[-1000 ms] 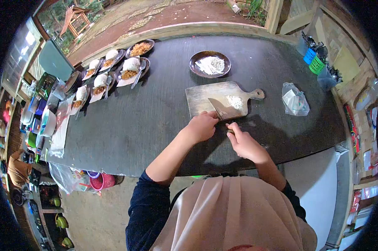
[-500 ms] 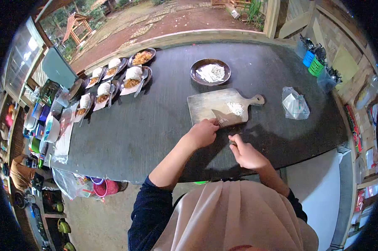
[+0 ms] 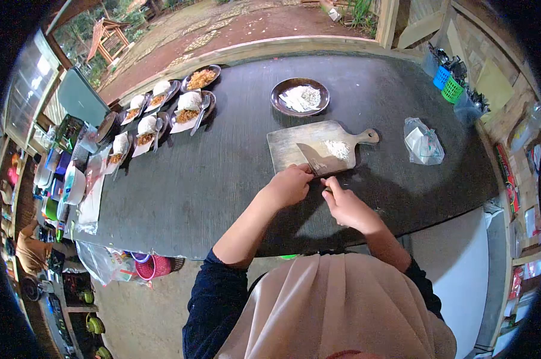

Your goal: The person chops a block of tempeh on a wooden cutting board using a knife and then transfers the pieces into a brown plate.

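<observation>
A wooden cutting board [image 3: 285,141] with a handle lies on the dark table, a small heap of chopped white pieces [image 3: 337,149] on its right half. My right hand [image 3: 348,209] is closed around the handle of a knife [image 3: 310,155], whose blade reaches over the board's near part. At the board's near edge, close to the blade, my left hand [image 3: 290,184] has its fingers bent together; what they hold, if anything, is hidden. Beyond the board is a dark round plate [image 3: 277,105] with white pieces in it.
Several plates of rice and noodles [image 3: 188,107] stand at the back left. To the right lies a clear plastic bag [image 3: 424,142] with something white inside. Blue and green baskets [image 3: 452,90] sit at the right back edge. Containers [image 3: 74,185] line the left side.
My right hand has moved forward and slightly left, and the knife blade now reaches farther over the board. My left hand has barely moved. The view has shifted slightly.
</observation>
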The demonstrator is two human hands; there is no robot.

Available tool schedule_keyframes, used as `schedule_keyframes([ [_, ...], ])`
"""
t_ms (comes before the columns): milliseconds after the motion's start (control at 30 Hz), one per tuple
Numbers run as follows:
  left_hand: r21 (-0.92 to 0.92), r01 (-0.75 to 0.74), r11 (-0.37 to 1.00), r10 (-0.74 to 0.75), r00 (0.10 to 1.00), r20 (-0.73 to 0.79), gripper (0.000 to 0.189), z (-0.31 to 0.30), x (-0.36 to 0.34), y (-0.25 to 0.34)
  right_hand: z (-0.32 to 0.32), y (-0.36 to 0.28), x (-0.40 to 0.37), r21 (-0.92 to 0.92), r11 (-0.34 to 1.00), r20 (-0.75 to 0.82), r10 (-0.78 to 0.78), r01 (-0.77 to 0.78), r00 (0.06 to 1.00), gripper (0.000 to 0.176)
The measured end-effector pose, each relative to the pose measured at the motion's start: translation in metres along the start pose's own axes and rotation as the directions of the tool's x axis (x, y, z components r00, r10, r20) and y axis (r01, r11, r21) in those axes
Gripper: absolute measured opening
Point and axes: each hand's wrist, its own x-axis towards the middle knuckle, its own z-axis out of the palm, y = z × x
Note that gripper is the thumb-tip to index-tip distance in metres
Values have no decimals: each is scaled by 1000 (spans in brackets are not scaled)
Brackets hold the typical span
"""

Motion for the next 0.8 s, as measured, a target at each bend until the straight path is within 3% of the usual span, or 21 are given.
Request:
schedule_keyframes([
  [100, 12, -14, 1000, 15, 999, -36, 30, 4, 1, -8, -5, -1, -13, -5, 999, 11, -49, 49, 999, 29],
  [133, 5, -13, 1000, 13, 1000, -18, 31, 4, 2, -9, 13, 32, -5, -98, 962, -114, -265, 255, 958, 29],
  [233, 30, -11, 999, 11, 1000, -9, 29, 4, 1, -8, 28, 36, 7, -126, 941, -196, -333, 313, 922, 29],
  [367, 85, -16, 996, 18, 1000, -20, 27, 7, 2, -10, -1, 16, 2, -68, 981, -68, -186, 181, 980, 29],
  [400, 88, -17, 996, 19, 999, -26, 27, 5, 4, -10, -17, -17, -15, 4, 998, 67, 55, -56, 996, 28],
  [433, 37, -9, 999, 10, 1000, -12, 30, 5, 3, -10, -15, -12, -13, -1, 999, 69, 54, -54, 996, 28],
  [500, -20, 4, 1000, -4, 1000, 4, 33, 5, 1, -9, 6, 25, -6, -18, 995, -20, -98, 97, 995, 29],
  [533, -34, 0, 999, 0, 1000, 5, 33, 4, 1, -9, 34, 70, 19, -188, 854, -296, -519, 484, 802, 31],
  [567, -46, -5, 999, 5, 1000, 4, 33, 4, 1, -9, 29, 64, 17, -187, 855, -293, -518, 484, 803, 31],
  [633, -6, 0, 1000, 0, 1000, -18, 31, 7, 0, -9, 5, 31, 8, -4, 975, -109, -222, 223, 969, 32],
  [667, 36, 2, 999, -1, 999, -39, 28, 7, 1, -9, -4, 20, 2, 66, 995, 2, -69, 69, 998, 33],
  [767, 41, -1, 999, 3, 1000, -28, 29, 7, 0, -11, -16, 7, -12, 73, 996, 72, 36, -41, 997, 33],
  [800, 38, 1, 999, 1, 1000, -31, 29, 7, 0, -11, -7, 14, -11, 76, 997, 37, 0, -3, 999, 32],
])
